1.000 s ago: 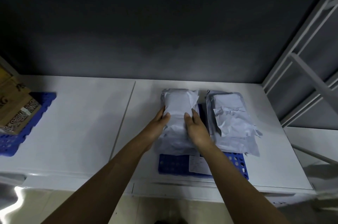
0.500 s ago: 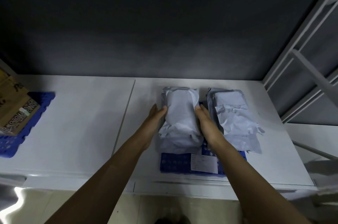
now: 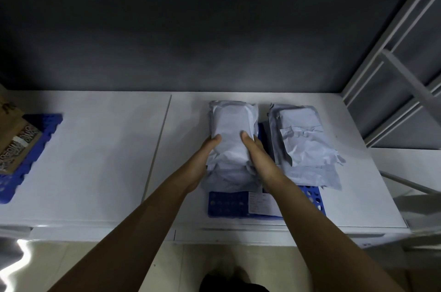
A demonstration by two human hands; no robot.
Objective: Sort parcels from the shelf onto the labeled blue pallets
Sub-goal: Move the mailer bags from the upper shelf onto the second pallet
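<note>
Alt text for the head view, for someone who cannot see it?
The left hand and right hand hold a grey parcel by its sides, atop a stack on a blue pallet. A second parcel stack lies beside it.

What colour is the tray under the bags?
The pallet is blue with rows of round holes, seen best in the head view.

White worktop (image 3: 95, 160), divided by a seam (image 3: 162, 139) left of centre, carrying two perforated pallets: the labelled blue pallet (image 3: 226, 203) near its front edge toward the right end, the second blue pallet (image 3: 50, 124) at its left edge.
</note>
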